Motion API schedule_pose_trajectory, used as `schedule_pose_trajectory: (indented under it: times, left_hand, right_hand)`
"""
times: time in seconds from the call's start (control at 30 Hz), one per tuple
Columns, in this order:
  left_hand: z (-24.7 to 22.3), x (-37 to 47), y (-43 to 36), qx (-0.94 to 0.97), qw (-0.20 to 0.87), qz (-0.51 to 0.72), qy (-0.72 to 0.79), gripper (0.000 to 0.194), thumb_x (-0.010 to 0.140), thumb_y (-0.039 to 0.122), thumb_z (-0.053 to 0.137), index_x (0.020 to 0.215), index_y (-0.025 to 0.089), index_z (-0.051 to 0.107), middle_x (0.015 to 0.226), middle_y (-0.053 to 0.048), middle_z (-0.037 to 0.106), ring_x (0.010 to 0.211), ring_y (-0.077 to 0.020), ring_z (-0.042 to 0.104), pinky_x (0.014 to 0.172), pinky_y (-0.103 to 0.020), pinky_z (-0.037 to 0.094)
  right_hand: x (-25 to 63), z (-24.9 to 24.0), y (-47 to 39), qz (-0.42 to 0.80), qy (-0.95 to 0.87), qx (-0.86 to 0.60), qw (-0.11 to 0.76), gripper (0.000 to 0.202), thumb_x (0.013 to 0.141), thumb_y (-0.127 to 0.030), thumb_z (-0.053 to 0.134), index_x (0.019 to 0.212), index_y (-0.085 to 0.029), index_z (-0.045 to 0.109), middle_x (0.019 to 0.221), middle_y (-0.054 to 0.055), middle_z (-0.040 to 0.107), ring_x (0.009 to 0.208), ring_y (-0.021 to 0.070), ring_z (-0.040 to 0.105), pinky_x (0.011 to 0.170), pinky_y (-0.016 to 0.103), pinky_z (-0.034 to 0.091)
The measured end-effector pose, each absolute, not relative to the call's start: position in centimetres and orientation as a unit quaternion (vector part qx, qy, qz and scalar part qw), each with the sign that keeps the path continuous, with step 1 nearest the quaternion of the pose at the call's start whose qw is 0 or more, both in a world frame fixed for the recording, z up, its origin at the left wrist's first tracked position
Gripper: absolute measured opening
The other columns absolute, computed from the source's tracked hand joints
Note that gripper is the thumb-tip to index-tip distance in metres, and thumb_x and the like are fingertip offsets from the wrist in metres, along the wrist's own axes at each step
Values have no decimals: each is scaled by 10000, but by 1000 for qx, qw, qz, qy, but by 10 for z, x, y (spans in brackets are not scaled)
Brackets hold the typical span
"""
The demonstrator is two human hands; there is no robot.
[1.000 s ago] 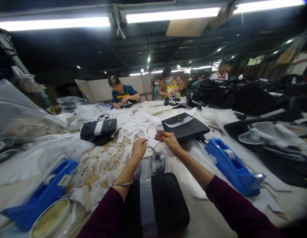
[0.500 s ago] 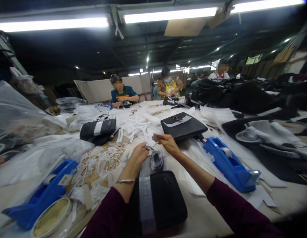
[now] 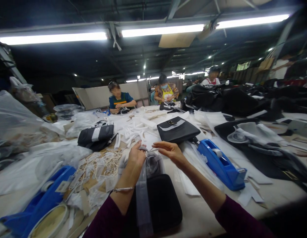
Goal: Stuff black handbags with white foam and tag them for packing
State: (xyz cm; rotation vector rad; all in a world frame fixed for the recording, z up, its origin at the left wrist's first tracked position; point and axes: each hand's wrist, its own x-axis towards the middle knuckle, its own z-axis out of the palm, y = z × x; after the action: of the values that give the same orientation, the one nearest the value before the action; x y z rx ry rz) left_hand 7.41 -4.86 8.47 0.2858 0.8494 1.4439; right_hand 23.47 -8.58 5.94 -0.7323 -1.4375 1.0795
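Note:
A black bag (image 3: 165, 201) lies before me with a clear plastic band across it. At its far end is a coiled grey-wrapped strap (image 3: 153, 162). My left hand (image 3: 137, 155) is closed on a small grey-white strip (image 3: 143, 148) just above the strap. My right hand (image 3: 169, 152) faces it across a small gap, thumb and fingertips brought together. A thin pale line shows near those fingertips; what they pinch is too small to name. The tan card seen earlier is not visible now.
Blue tape dispensers (image 3: 221, 165) stand at both sides. Strings with tags (image 3: 101, 168) lie left, near a tape roll (image 3: 51, 221). Beyond my hands are a black flap bag (image 3: 178, 129) and another banded bag (image 3: 96, 135). Several people sit across the table, one in a blue top (image 3: 121, 100).
My right hand's tan card has gone from sight, and its fingers are stretched further toward my left hand. My left hand has turned and shows a grey-white strip. The view has tilted up slightly.

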Motion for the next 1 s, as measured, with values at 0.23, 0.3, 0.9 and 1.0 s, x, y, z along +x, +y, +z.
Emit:
schedule_pose_trajectory:
  times: [0.23,0.3,0.9,1.0]
  left_hand:
    - [163,68,-133,248,640,649,328,203,806,49,500,945,155,604,1008,-123,579,952,-202,621,704,-277,572]
    - [189,64,-166,282,629,644,332,234,790,45,496,975,148,596,1054,-145,576,997,-232,624,702,-302,586]
    - [289,5,-316,640,577,380,336,201,735,84,632,926,134,671,723,-53,616,580,-103,546,529,-204,472]
    - [270,-8,-333,652,590,293,376,127,702,226,718,818,195,676,630,13,572,488,-55,445,494,-189,384]
  right_hand:
    - [266,29,-156,470,-551,-371,580,407,875,-503,554,1136,-212,667,1173,100,666,1134,249,581,1025,438,376]
    - [266,15,-173,503,-521,-390,568,496,890,-576,478,1197,-218,630,1236,115,627,1170,261,553,1009,460,382]
    - [228,-21,-289,736,-255,-266,568,714,731,-733,565,1241,-235,536,1352,153,500,1152,285,554,941,459,426]
    - [211,-25,-321,774,-225,-204,555,617,780,-740,478,1133,-248,600,1205,102,611,1046,257,606,889,453,459]
